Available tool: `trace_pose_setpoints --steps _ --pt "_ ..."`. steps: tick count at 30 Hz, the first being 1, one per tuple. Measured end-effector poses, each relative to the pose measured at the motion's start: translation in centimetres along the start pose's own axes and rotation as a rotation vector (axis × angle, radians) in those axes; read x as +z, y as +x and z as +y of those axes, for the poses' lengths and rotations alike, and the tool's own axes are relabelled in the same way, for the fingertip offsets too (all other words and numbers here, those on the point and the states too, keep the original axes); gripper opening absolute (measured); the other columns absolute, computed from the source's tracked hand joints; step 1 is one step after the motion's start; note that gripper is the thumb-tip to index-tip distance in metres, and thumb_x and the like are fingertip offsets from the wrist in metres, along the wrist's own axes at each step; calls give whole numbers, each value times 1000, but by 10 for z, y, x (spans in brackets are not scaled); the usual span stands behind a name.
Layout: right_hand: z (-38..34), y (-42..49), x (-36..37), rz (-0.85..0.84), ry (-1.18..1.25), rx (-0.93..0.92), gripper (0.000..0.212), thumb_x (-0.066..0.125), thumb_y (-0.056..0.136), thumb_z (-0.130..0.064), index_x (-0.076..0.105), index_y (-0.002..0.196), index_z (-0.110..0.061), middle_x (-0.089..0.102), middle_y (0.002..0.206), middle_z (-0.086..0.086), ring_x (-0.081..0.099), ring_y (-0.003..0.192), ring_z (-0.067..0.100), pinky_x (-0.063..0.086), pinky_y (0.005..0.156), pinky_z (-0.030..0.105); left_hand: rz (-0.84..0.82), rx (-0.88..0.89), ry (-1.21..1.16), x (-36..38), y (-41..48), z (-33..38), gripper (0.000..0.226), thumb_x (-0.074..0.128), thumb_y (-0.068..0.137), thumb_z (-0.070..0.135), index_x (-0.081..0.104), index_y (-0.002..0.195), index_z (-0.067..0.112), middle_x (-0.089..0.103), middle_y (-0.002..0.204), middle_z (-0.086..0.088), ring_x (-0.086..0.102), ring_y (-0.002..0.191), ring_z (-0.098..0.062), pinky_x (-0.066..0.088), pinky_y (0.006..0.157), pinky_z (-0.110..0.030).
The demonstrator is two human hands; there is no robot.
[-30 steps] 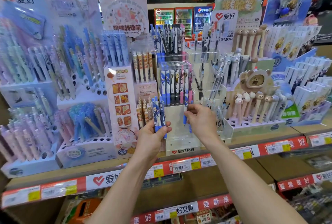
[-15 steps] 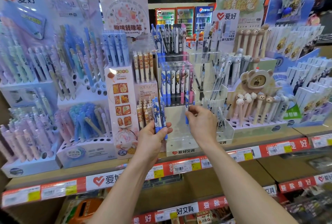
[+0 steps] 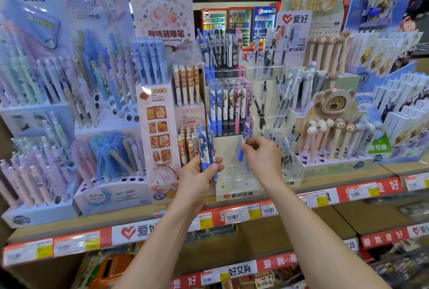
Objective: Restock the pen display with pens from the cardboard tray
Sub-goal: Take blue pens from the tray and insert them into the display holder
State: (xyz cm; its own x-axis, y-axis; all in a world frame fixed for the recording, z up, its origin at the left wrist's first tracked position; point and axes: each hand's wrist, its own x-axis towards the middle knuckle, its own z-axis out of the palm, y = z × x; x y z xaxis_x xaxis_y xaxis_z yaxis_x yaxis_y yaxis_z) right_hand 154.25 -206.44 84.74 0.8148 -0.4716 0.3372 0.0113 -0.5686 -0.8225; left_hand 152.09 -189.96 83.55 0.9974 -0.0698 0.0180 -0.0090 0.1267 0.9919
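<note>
My left hand (image 3: 199,176) grips a small bunch of blue character pens (image 3: 207,147), held upright in front of the clear tiered pen display (image 3: 234,186). My right hand (image 3: 263,157) pinches one blue pen (image 3: 245,143) over the display's lowest tier, its tip pointing down at the holes there. The middle tier (image 3: 228,107) is filled with a row of blue, black and pink pens, and more stand in the top tier (image 3: 219,47). No cardboard tray is in view.
The shelf is crowded with other pen stands: pastel pens (image 3: 34,161) at left, an orange-print box display (image 3: 160,140) touching the clear stand's left side, bear-topped pens (image 3: 334,135) at right. Red price rails (image 3: 255,212) run along the shelf edge.
My right hand has lowered slightly with the single pen, bringing it down toward the bottom tier. The left hand stays about where it was with its bunch.
</note>
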Motion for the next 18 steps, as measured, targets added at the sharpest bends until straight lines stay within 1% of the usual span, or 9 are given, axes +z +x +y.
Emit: trace_pose_setpoints --steps 3,6,7,9,11,15,16,18 --pt "3 -2 1 -26 -44 7 14 67 92 -24 77 91 -14 68 76 -2 60 74 16 37 67 25 -2 -2 -2 0 1 -1 27 56 98 0 64 106 25 77 105 0 73 97 -13 54 74 -27" --pt "5 -5 5 -43 -126 -5 14 68 93 -24 78 94 -14 72 83 -1 60 74 15 39 68 23 -7 8 6 0 1 -3 28 58 98 1 64 110 26 78 104 2 74 97 -13 55 76 -27" --pt "5 -6 7 -49 -147 -10 14 68 93 -23 78 95 -14 74 84 0 62 75 15 42 67 24 -6 10 6 0 1 -4 28 58 98 2 64 112 24 78 103 3 74 97 -12 55 78 -28" --pt "6 -8 11 -56 -179 -34 14 68 93 -23 78 92 -13 75 84 2 66 77 19 51 69 30 -9 11 5 -1 1 -4 28 58 98 2 64 115 23 78 102 4 74 97 -11 55 79 -28" --pt "5 -9 12 -75 -238 -68 16 68 92 -22 78 87 -11 75 81 5 68 79 24 55 74 34 -13 8 8 -1 1 -4 29 58 98 2 63 114 26 78 104 4 74 97 -10 54 77 -26" --pt "4 -8 12 -134 -347 -77 16 68 90 -21 78 85 -11 75 80 10 69 82 31 54 73 34 -15 -2 5 -1 0 -3 28 58 98 2 63 115 24 77 106 3 74 98 -10 55 67 -18" --pt "4 -8 10 -142 -337 -65 15 68 90 -21 79 85 -11 75 81 11 69 82 31 54 72 34 -14 -6 1 -1 0 -3 28 58 98 2 64 115 23 77 106 3 74 98 -10 55 67 -19" --pt "2 -10 4 -128 -297 -60 15 66 91 -18 78 87 -10 75 83 9 68 80 28 52 70 32 -12 -9 2 -2 0 -3 26 58 98 3 65 115 21 77 106 3 74 99 -11 55 72 -23"
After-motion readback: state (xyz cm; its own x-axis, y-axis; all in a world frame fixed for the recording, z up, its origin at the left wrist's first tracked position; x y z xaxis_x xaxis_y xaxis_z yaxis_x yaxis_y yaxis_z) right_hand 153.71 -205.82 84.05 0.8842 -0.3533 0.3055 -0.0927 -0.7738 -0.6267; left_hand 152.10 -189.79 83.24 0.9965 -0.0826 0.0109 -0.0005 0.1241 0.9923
